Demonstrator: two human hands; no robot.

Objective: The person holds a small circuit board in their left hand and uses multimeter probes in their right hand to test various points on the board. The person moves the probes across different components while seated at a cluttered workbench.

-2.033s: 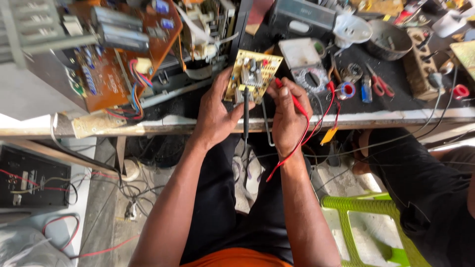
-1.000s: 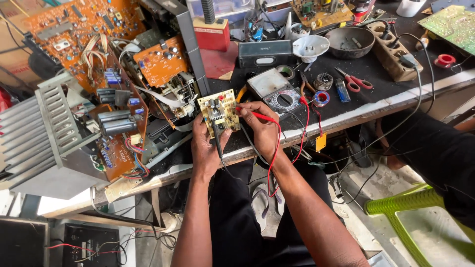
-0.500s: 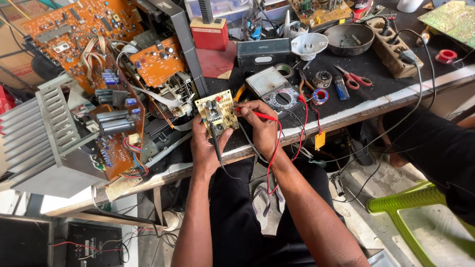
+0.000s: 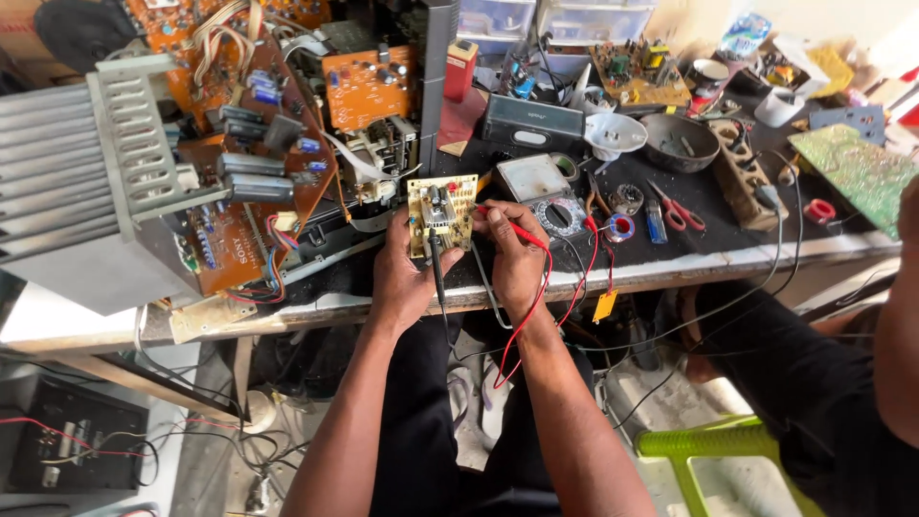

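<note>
- A ribbed grey heat sink (image 4: 91, 182) fills the far left, with orange circuit boards (image 4: 249, 163) and bundled wires fixed beside it on an opened chassis
- The left hand (image 4: 407, 278) is raised over the front edge of the workbench (image 4: 670, 268), fingers closed around the lower left part of a small yellowish circuit board (image 4: 441, 213), which stands tilted upright above the palm
- A black probe (image 4: 437, 263) runs down from the board's lower middle, lying against the left hand's thumb side; whether the left hand pinches it or it only rests there I cannot tell
- The board sits between the two hands, its left edge in the left grip and its right edge touching the right fingertips
- The right hand (image 4: 517, 258) is closed narrowly on a red probe (image 4: 517, 230), whose tip points left towards the board's right edge; a red lead (image 4: 536, 306) loops down from it past the wrist
- Just behind the right hand lies an analogue meter (image 4: 546, 196) with a round dial, and near it a roll of tape (image 4: 620, 228)
- Further right on the bench lie red-handled scissors (image 4: 678, 211), a dark metal bowl (image 4: 680, 142) and a wooden socket strip (image 4: 742, 172)
- A green circuit board (image 4: 852, 168) lies at the far right, and another person's dark sleeve (image 4: 823, 383) fills the lower right corner beside a green plastic stool (image 4: 718, 450)
</note>
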